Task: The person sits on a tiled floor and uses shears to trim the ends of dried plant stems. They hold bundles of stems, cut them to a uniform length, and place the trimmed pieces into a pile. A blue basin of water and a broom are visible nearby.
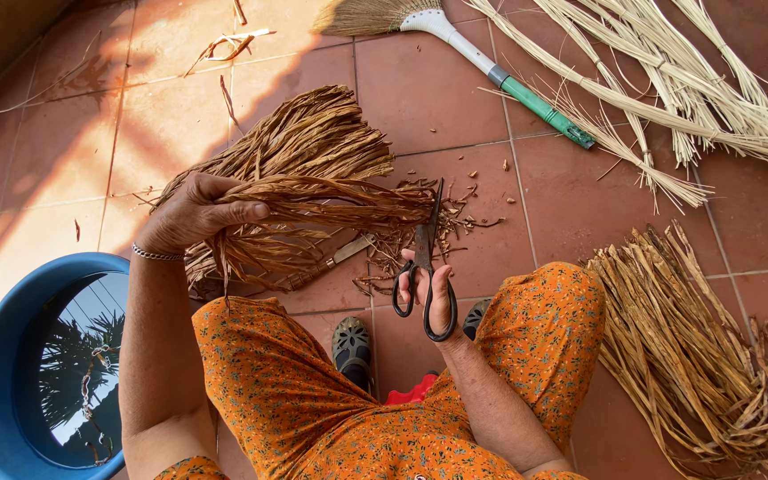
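My left hand (196, 213) grips a bundle of brown dried leaf strips (331, 203), held level across my front with its ends pointing right. My right hand (433, 289) holds black-handled scissors (426, 258), fingers through the loops, blades upright at the bundle's right end. Small cut scraps (402, 253) lie scattered on the red tiled floor (455, 107) under the blades. A larger heap of the same brown strips (304, 142) lies behind the held bundle. My knees in orange patterned cloth (544, 320) frame the bottom of the view.
A blue tub of water (2, 356) stands at lower left. A broom with a white and green handle (491, 71) lies at the top. Pale straw bundles (668, 80) lie at upper right, tan dried strips (695, 347) at lower right. A knife (331, 262) lies under the heap.
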